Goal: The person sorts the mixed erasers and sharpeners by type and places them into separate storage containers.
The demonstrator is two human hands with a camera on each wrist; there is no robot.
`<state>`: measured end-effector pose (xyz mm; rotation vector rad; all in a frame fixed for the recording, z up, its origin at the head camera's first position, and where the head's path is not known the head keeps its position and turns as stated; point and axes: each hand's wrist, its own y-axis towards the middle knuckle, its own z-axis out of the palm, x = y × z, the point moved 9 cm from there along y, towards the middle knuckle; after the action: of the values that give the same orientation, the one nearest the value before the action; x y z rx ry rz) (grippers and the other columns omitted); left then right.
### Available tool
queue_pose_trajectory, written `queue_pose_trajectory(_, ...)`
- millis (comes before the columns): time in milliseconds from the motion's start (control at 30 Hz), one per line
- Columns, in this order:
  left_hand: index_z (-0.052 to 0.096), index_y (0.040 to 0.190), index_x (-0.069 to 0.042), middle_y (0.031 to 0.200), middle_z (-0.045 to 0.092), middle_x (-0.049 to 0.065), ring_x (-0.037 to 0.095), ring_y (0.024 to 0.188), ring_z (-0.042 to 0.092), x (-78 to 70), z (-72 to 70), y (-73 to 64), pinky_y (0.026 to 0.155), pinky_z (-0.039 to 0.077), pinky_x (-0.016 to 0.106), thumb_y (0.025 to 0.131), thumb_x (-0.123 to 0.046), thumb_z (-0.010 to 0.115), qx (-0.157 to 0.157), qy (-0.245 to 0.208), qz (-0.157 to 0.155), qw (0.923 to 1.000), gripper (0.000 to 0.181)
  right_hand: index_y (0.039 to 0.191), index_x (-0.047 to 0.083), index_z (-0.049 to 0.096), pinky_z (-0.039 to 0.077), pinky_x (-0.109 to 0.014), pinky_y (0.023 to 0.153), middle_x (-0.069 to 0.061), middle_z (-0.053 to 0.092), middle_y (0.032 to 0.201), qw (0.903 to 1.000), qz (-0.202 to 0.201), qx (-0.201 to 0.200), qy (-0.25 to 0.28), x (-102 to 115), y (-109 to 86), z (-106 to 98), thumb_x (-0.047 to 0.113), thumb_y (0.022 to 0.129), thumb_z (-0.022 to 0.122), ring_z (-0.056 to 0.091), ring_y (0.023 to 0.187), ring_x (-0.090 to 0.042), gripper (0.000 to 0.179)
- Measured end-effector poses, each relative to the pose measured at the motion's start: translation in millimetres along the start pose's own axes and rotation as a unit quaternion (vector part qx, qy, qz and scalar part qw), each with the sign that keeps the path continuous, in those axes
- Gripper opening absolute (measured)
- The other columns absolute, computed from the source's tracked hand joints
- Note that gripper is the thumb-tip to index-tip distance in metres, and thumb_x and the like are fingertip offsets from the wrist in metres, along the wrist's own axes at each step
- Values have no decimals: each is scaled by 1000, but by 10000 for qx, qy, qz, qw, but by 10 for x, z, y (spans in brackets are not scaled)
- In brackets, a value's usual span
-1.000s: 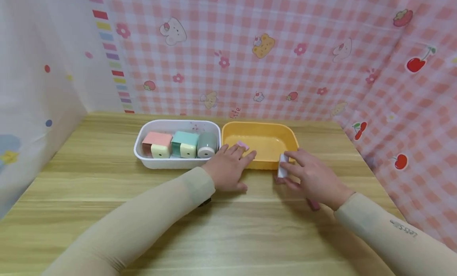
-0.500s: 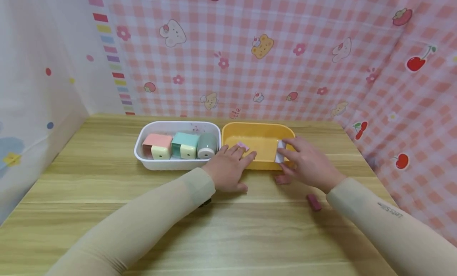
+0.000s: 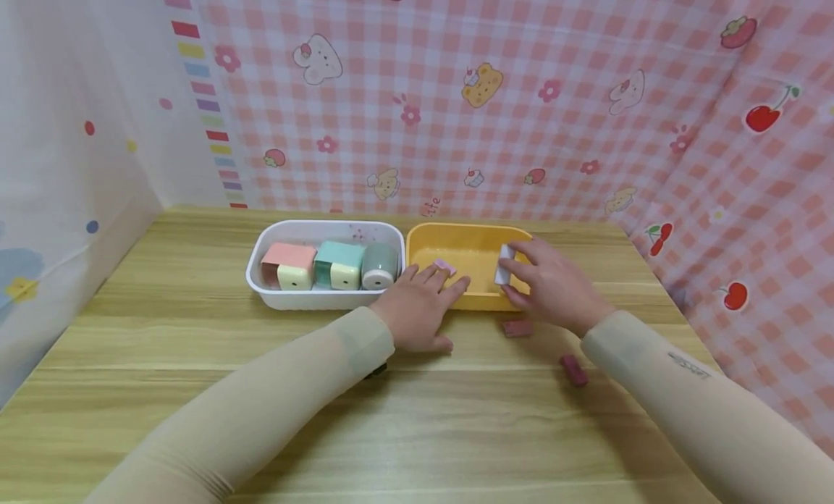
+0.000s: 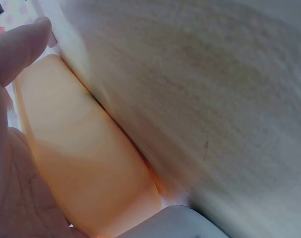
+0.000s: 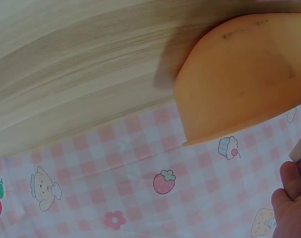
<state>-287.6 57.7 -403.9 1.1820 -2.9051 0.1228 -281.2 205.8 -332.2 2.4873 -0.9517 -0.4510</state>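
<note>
Head view: R hand (image 3: 554, 287) pinches the white block (image 3: 502, 267) over the right part of the yellow bin (image 3: 485, 302). L hand (image 3: 417, 312) lies at the near rim, fingers straight and spread; a pink piece (image 3: 444, 266) is inside, near its fingertips.

L wrist view: thumb is extended beside bin wall; firm contact I can't tell.

R wrist view: block's end shows beyond the rim, so prob. best to lower gently w/o knocking the wall, & release only when supported.
</note>
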Motion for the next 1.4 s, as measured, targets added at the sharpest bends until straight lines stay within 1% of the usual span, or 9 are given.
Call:
queue_pose_trajectory(167, 20, 170, -21, 174, 29, 14, 34, 162, 26, -8, -6, 0, 130, 23, 59, 90, -73, 68, 1, 27, 10, 10000, 107, 109, -1, 78, 54, -60, 105, -24, 70, 121, 9999, 139, 96, 0, -39, 50, 60, 18, 80, 91, 69, 103, -41, 37)
queue_pose_trajectory(267, 19, 170, -21, 174, 28, 14, 34, 162, 26, -8, 0, 4, 130, 24, 58, 90, -73, 67, 18, 53, 10, 10000, 108, 110, 0, 78, 60, -53, 96, -23, 70, 123, 9998, 179, 132, 9, -58, 80, 89, 19, 81, 90, 68, 101, -38, 37)
queue_pose_trajectory(367, 19, 170, -21, 174, 28, 13, 34, 162, 26, -6, 3, 8, 131, 23, 58, 90, -74, 67, 35, 64, 1, 10000, 108, 112, 1, 78, 62, -45, 84, -23, 70, 124, 9996, 194, 182, -13, -74, 111, 112, 19, 83, 88, 66, 99, -35, 36)
queue_pose_trajectory(400, 19, 170, -21, 174, 28, 13, 34, 162, 26, -7, 3, 8, 131, 23, 58, 89, -74, 67, 43, 66, -4, 10000, 108, 113, 2, 79, 62, -45, 84, -23, 70, 125, 9996, 203, 210, -27, -79, 122, 120, 20, 84, 88, 67, 99, -35, 35)
queue_pose_trajectory(600, 19, 170, -21, 174, 28, 13, 34, 162, 25, -21, -3, 8, 131, 23, 58, 90, -73, 67, 113, 40, -2, 9999, 108, 114, 1, 79, 61, -48, 90, -24, 69, 128, 9984, 349, 435, -64, -115, 178, 163, 22, 85, 87, 68, 101, -37, 37)
queue_pose_trajectory(733, 18, 170, -21, 174, 27, 14, 34, 162, 25, -23, -7, 9, 131, 22, 58, 89, -73, 68, 134, 17, -1, 9999, 108, 116, 2, 78, 61, -46, 87, -25, 69, 129, 9980, 347, 530, -39, -125, 214, 182, 22, 86, 87, 67, 99, -35, 37)
queue_pose_trajectory(933, 17, 171, -21, 175, 26, 13, 34, 162, 25, -12, -10, 13, 131, 23, 59, 90, -74, 67, 140, 29, -6, 9999, 109, 116, -1, 77, 62, -47, 87, -26, 69, 129, 9979, 202, 615, -71, -139, 287, 194, 21, 86, 87, 70, 100, -37, 38)
queue_pose_trajectory(1233, 17, 171, -21, 174, 27, 14, 34, 162, 26, -2, -10, 15, 130, 24, 59, 89, -74, 67, 126, 62, -1, 9999, 110, 113, 4, 78, 57, -53, 103, -25, 71, 127, 9951, -84, 977, -131, -123, 400, 253, 21, 87, 87, 69, 115, -41, 33)
queue_pose_trajectory(1400, 18, 170, -21, 174, 27, 14, 33, 162, 26, -5, -8, 18, 130, 25, 59, 88, -74, 68, 98, 54, -9, 9999, 110, 112, 4, 78, 58, -52, 101, -24, 71, 126, 9926, -134, 1196, -163, -123, 449, 291, 21, 89, 84, 70, 114, -39, 29)
